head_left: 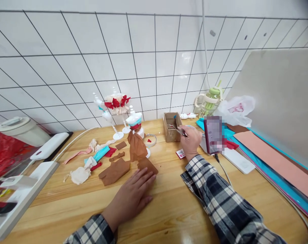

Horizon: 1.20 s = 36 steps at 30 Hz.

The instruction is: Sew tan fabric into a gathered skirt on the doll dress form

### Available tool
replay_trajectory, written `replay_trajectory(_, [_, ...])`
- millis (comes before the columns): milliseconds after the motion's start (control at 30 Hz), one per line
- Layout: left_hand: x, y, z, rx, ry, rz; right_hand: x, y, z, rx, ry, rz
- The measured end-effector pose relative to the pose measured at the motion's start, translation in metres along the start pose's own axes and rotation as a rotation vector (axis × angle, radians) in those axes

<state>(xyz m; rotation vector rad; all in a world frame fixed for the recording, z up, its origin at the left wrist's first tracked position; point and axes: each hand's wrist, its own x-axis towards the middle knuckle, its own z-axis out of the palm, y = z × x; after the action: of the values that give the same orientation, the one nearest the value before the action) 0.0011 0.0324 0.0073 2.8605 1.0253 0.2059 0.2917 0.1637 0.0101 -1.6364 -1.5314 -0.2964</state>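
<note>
My left hand [133, 195] lies flat on the wooden table [169, 210], fingers stretched out, their tips on a brown fabric piece [146, 165]. Just beyond it a small doll on a white stand [136, 144] wears a brown skirt. More brown fabric pieces [114, 171] lie to the left. My right hand [191, 139] is closed on thin metal tweezers [176, 129], whose tips reach over a small open cardboard box [171, 127]. A small red and white card [180, 153] lies beside that wrist.
Other dolls on stands [115, 108] and fabric scraps [93, 157] sit at the back left. A phone [214, 134], green bottle [209, 100], plastic bag [235, 110] and stacked coloured sheets [270, 159] are on the right. A power strip [24, 189] lies left.
</note>
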Motion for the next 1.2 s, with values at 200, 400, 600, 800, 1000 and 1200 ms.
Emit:
replay_trajectory(200, [-0.002, 0.001, -0.012, -0.193, -0.005, -0.024, -0.007, -0.016, -0.002, -0.025, 0.026, -0.113])
replay_trajectory(400, [-0.008, -0.001, -0.016, -0.128, 0.021, -0.046, -0.048, -0.054, 0.006, 0.113, -0.33, -0.482])
replay_trajectory(600, [-0.017, -0.016, -0.014, -0.116, 0.078, -0.158, -0.061, -0.059, 0.005, 0.107, -0.259, -0.232])
replay_trajectory(800, [-0.019, -0.021, -0.011, -0.116, 0.063, -0.109, -0.061, -0.056, 0.009, 0.183, -0.233, -0.18])
replay_trajectory(1000, [-0.016, -0.022, -0.01, -0.135, 0.087, -0.132, -0.056, -0.055, 0.001, 0.288, -0.154, -0.202])
replay_trajectory(1200, [-0.021, -0.021, -0.007, -0.158, 0.084, -0.105, 0.006, -0.034, -0.021, 0.108, -0.12, -0.19])
